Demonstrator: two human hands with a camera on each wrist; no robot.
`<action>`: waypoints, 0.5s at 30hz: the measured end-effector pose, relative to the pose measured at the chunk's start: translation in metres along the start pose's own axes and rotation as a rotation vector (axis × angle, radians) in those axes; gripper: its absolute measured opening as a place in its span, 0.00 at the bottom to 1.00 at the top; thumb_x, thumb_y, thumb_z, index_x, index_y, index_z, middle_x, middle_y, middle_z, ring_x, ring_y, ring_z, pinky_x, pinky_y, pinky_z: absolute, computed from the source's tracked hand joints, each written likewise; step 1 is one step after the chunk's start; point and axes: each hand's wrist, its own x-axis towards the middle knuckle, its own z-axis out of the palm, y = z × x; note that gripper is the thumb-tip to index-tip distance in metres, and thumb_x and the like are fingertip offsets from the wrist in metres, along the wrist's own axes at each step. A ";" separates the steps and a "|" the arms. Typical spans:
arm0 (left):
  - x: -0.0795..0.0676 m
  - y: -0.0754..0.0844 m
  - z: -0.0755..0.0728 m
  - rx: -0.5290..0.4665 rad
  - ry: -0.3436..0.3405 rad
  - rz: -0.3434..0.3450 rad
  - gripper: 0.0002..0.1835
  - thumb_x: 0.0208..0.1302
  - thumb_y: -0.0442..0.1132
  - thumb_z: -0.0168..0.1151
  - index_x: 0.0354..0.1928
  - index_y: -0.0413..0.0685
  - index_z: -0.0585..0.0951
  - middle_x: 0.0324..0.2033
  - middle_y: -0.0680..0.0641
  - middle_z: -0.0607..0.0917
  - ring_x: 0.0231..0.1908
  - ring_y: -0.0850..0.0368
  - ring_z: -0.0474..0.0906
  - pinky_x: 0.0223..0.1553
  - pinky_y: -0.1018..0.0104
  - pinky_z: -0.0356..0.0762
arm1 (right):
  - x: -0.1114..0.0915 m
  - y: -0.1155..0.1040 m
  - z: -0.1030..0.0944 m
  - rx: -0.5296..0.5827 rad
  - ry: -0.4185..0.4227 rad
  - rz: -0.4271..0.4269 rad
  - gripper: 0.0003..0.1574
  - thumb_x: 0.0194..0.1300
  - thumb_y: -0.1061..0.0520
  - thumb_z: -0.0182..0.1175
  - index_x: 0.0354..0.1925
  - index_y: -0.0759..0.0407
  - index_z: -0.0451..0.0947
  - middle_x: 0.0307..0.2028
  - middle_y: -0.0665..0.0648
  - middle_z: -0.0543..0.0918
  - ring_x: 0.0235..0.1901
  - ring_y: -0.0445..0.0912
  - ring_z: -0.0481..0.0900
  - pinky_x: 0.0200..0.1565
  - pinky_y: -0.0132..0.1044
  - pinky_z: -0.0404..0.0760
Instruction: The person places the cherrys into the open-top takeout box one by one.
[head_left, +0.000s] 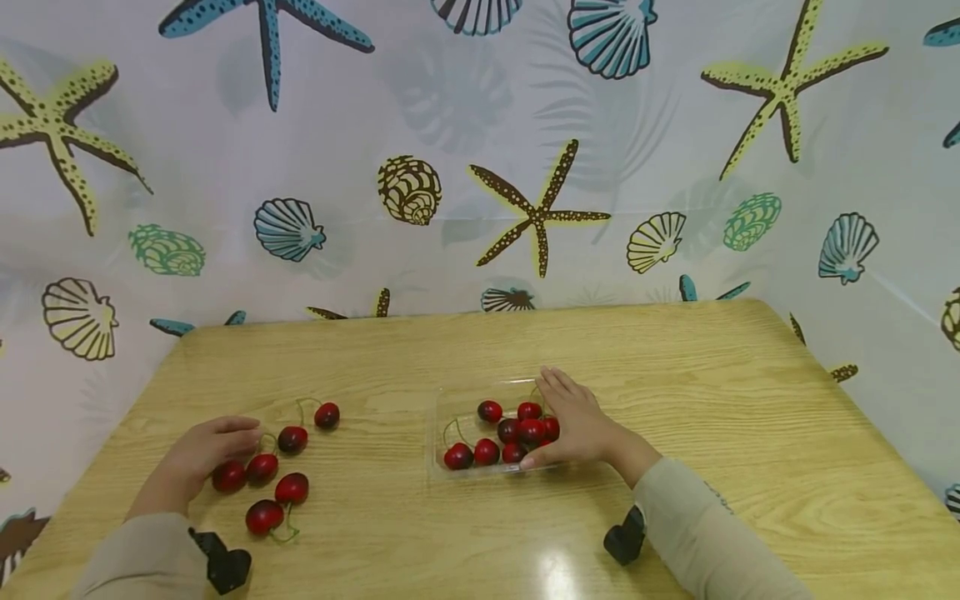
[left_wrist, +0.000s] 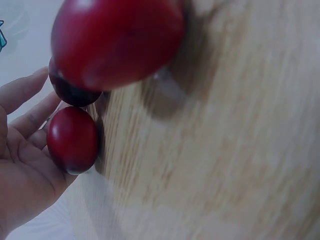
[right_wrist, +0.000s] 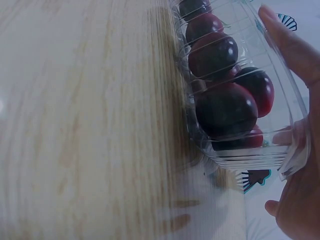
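On the right, my right hand grips the end of a clear plastic container, its thumb at the front rim and fingers at the back rim. Several dark red cherries sit inside, some with green stems; the hand hides part of that end. My left hand is beside several loose cherries at the left, fingers extended behind the nearest ones. In the left wrist view, a cherry lies right against the palm and fingers, which are not closed round it.
A light wood-grain table carries everything. Behind it and at the sides hangs a white cloth printed with starfish and shells. A joined pair of cherries lies nearest the front left, and another cherry lies toward the container.
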 end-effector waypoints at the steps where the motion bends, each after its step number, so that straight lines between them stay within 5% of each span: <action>1: 0.000 0.000 0.000 0.005 -0.004 0.000 0.31 0.69 0.45 0.45 0.61 0.22 0.59 0.48 0.34 0.79 0.47 0.46 0.77 0.52 0.47 0.67 | 0.000 0.000 0.000 -0.001 0.000 0.000 0.74 0.41 0.32 0.68 0.70 0.67 0.41 0.71 0.63 0.39 0.70 0.56 0.33 0.64 0.60 0.38; 6: 0.001 0.002 0.000 0.016 -0.015 -0.013 0.31 0.69 0.47 0.46 0.60 0.23 0.61 0.49 0.33 0.77 0.48 0.43 0.75 0.51 0.47 0.68 | 0.001 0.000 -0.001 0.004 0.001 -0.001 0.74 0.41 0.31 0.68 0.70 0.67 0.41 0.71 0.64 0.39 0.70 0.56 0.33 0.64 0.60 0.38; 15: 0.002 -0.002 0.001 -0.038 -0.001 -0.036 0.29 0.69 0.47 0.47 0.58 0.26 0.65 0.39 0.51 0.82 0.35 0.68 0.76 0.40 0.67 0.74 | 0.000 -0.001 -0.001 0.008 -0.004 0.000 0.74 0.41 0.31 0.68 0.69 0.68 0.42 0.71 0.64 0.40 0.70 0.56 0.34 0.64 0.61 0.39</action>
